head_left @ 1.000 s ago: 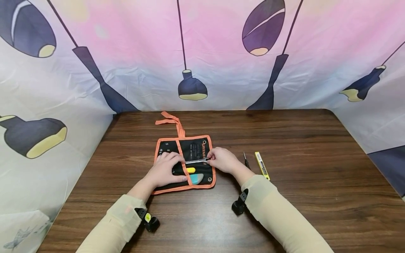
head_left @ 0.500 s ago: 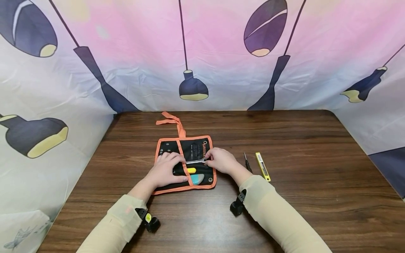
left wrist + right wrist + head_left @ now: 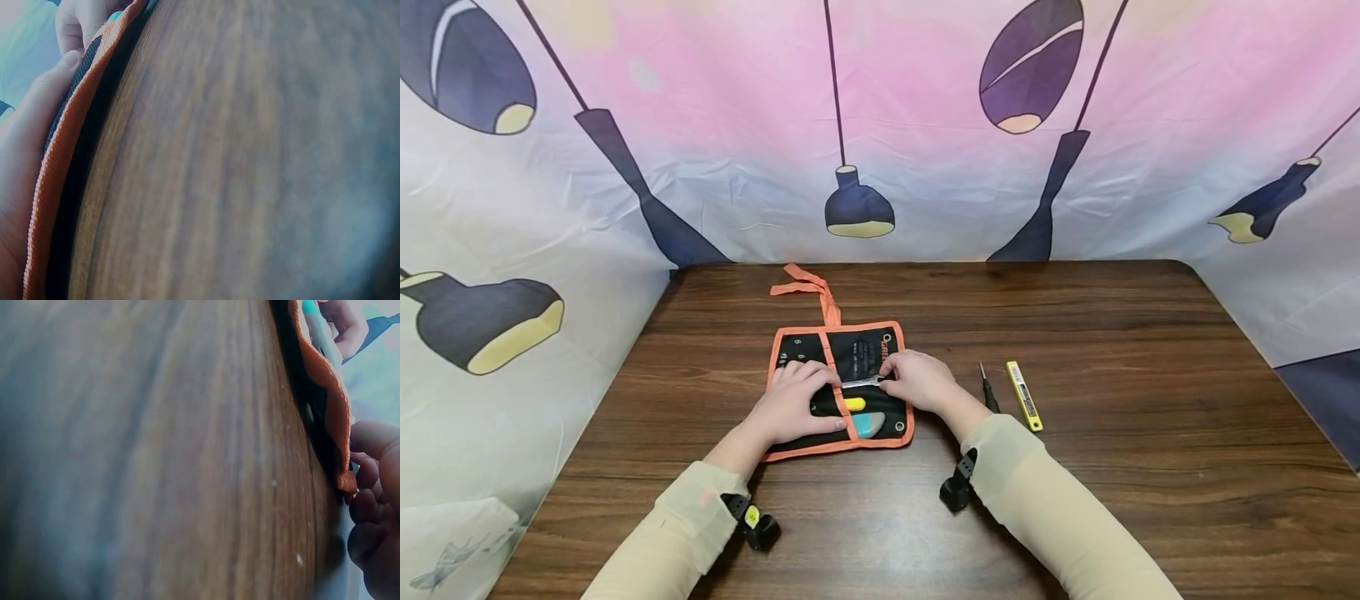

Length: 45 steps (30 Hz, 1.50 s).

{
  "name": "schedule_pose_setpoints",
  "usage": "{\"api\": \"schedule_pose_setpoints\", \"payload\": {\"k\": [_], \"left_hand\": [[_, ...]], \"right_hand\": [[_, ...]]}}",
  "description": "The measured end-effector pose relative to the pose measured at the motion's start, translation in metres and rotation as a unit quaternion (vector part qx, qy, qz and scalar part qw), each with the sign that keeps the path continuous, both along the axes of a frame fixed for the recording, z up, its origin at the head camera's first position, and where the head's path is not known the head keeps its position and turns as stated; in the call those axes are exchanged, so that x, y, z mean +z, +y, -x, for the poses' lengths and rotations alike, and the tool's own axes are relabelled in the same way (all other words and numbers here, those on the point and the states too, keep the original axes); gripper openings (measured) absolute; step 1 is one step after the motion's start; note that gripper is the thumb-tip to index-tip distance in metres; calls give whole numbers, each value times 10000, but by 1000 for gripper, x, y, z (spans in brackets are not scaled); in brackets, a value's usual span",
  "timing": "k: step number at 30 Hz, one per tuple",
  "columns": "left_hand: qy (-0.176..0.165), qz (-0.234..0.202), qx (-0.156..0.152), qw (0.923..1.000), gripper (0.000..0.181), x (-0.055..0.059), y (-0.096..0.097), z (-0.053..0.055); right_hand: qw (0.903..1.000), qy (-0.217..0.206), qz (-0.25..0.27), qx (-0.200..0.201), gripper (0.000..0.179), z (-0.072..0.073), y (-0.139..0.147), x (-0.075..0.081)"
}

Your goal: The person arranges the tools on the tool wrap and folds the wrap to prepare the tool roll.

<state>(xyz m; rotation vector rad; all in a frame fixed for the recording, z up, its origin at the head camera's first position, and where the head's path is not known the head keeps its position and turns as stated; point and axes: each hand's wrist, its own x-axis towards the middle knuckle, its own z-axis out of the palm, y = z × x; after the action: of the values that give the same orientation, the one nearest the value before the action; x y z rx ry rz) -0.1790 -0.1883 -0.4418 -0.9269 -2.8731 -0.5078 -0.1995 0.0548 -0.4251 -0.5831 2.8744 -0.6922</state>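
A black tool pouch (image 3: pixel 868 340) with orange trim lies unrolled on the table. My left hand (image 3: pixel 790 402) rests spread across its left half, fingertips and thumb at the orange pocket edge. In the left wrist view, the thumb (image 3: pixel 47 94) lies along the fabric. My right hand (image 3: pixel 920 381) pinches the outer end of a silver wrench (image 3: pixel 861 382), whose other end is hidden at the pocket edge by the left fingers. Below the wrench, a yellow-ended tool (image 3: pixel 854 404) and a teal and grey rounded tool (image 3: pixel 868 425) stick out of the pocket.
Right of the right hand lie a small black-handled screwdriver (image 3: pixel 988 390) and a narrow yellow case (image 3: pixel 1024 396) with a label. Orange ties (image 3: pixel 808 287) stretch from the pouch's far edge. A printed cloth (image 3: pixel 760 200) stands behind the brown table (image 3: pixel 1150 417).
My right hand has moved slightly left with the wrench, and less of the wrench shows between the hands. The left hand has kept its place on the pouch.
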Motion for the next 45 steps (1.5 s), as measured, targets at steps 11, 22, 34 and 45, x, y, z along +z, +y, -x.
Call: {"api": "schedule_pose_setpoints", "payload": {"k": [11,22,34,45], "left_hand": [[74,13,-13,10000,64,0,-1,0],[74,47,9,10000,64,1,-1,-1],[44,83,-41,9999,65,2,0,0],[185,28,-83,9998,66,0,0,-1]], "right_hand": [[9986,177,-489,125,21,-2,-7,5],[9981,357,-341,358,19,1,-13,1],[9980,264,-257,509,19,2,-21,3],[9964,230,-395,713,18,5,-30,3]]}}
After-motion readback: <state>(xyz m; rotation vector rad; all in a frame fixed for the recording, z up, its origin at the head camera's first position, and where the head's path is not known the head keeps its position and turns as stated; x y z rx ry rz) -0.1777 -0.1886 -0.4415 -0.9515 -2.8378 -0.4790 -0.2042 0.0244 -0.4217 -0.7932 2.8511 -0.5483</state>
